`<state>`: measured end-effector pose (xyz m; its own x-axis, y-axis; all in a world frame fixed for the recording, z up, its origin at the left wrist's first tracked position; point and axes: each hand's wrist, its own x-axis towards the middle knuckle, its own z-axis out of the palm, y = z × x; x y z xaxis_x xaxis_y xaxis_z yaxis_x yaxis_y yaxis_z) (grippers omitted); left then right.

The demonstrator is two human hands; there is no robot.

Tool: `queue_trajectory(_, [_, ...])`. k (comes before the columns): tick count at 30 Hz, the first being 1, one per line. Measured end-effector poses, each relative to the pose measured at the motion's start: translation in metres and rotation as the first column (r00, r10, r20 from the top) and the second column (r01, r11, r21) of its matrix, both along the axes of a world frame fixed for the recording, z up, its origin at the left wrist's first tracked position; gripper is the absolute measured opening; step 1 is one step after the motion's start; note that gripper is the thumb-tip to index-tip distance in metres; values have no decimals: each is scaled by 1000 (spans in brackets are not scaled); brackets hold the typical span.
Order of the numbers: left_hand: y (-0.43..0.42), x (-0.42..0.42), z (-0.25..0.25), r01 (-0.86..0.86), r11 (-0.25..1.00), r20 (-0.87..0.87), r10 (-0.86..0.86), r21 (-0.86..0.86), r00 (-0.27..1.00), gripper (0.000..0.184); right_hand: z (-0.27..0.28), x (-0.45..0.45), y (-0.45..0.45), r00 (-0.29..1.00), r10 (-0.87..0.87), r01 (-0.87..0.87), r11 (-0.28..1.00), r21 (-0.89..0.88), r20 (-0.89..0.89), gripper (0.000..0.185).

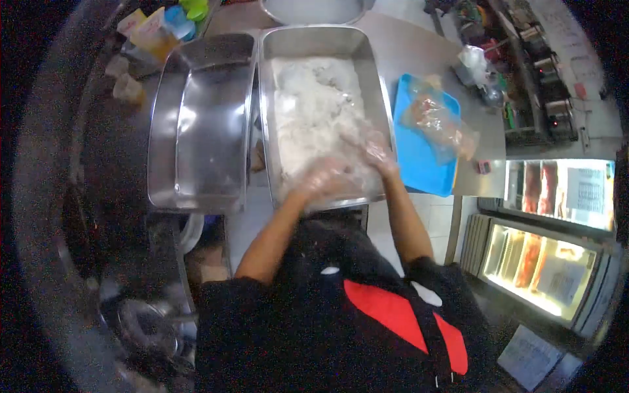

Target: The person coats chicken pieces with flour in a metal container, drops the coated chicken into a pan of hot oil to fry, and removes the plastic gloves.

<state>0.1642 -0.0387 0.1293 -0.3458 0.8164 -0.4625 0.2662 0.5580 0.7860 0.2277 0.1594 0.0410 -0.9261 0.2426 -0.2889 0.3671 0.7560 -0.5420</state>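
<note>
Both my hands wear clear plastic gloves and are smeared by motion over the near end of a deep metal tray (267,78). White powder, like flour, (308,98) covers the tray's bottom, with some lumps in it. My left hand (324,177) is at the near left part of the tray, low over the powder. My right hand (375,150) is beside the tray's right wall. The fingers of both are blurred, and whether they hold anything cannot be made out.
An empty metal tray (213,131) stands to the left. On the right, a blue tray (419,154) bears a clear plastic bag (436,121). Cups (128,88) and pouches are at the back left. Lit display fridges (537,262) stand at the lower right.
</note>
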Motion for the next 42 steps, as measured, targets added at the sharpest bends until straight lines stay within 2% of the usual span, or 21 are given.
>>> queue_trajectory(2, [4,-27,-46,-45,966,-291,-33,-255,956,52,-46,-19,17,928,304,-300,953,-50,214,26])
queue_trajectory(3, [-1,-33,-65,-64,907,-443,-141,-416,885,53,-58,-14,14,907,307,-285,952,-114,290,24])
queue_trajectory(6, [-11,-30,-126,-49,846,-396,-197,-531,897,45,-32,-8,-4,708,506,-545,835,-74,492,29])
queue_trajectory(8, [-15,-31,-137,-22,863,-311,-159,-505,937,39,13,-5,-17,717,328,-204,942,-265,615,42])
queue_trajectory(10, [-18,-34,-135,10,886,-215,-123,-464,969,46,-13,2,-13,758,285,-95,938,-333,587,56])
queue_trajectory(11, [-26,-38,-172,42,896,-260,-172,-442,950,55,-75,10,-2,814,327,-180,928,-327,480,63])
queue_trajectory(12, [-31,-38,-205,78,903,-302,-220,-422,928,63,-81,9,0,815,361,-220,917,-333,453,68])
queue_trajectory(15, [-45,1,-269,-271,951,-130,253,-151,959,36,-18,-3,-11,725,439,-249,885,-393,531,82])
queue_trajectory(16, [-47,10,-276,-392,917,-50,389,-70,920,28,-24,0,-9,768,459,-287,870,-402,446,82])
queue_trajectory(17, [-46,16,-240,-131,978,-348,68,-164,935,28,-33,6,-5,806,473,-323,855,-405,355,81])
queue_trajectory(20, [-22,-7,-153,159,925,-45,-186,-345,982,30,-12,9,1,825,466,-300,841,-451,320,84])
queue_trajectory(21, [-19,-5,-156,257,834,-8,-299,-489,954,36,1,12,-1,814,461,-266,837,-479,354,85])
queue_trajectory(24, [-9,0,-170,265,866,-62,-320,-424,946,47,11,8,-10,662,580,-359,801,-478,475,84])
queue_trajectory(27, [3,-2,-194,429,793,-156,-534,-432,831,42,-7,-3,-7,547,712,-482,698,-530,440,82])
queue_trajectory(30, [2,-4,-141,303,893,-44,-335,-333,941,44,32,4,-4,704,542,-311,816,-488,458,67])
queue_trajectory(32, [-14,-1,-189,19,981,-182,-55,-192,982,47,-19,9,16,858,459,-313,823,-475,230,61])
queue_trajectory(34, [-18,-3,-179,-89,981,-148,63,-175,987,46,-33,14,34,946,306,-185,779,-599,105,55])
queue_trajectory(35, [-12,-17,-120,-52,968,-65,38,-244,997,45,-17,12,40,972,205,-63,696,-715,114,52])
queue_trajectory(37, [-16,-28,-121,-173,969,117,195,-179,974,41,10,13,38,979,38,142,574,-807,199,47])
queue_trajectory(39, [-25,-43,-201,-515,855,334,470,57,817,33,29,4,36,955,-98,285,552,-784,278,44])
queue_trajectory(42, [-15,-29,-81,-656,753,348,631,-59,693,23,14,6,35,972,-236,160,571,-805,26,38])
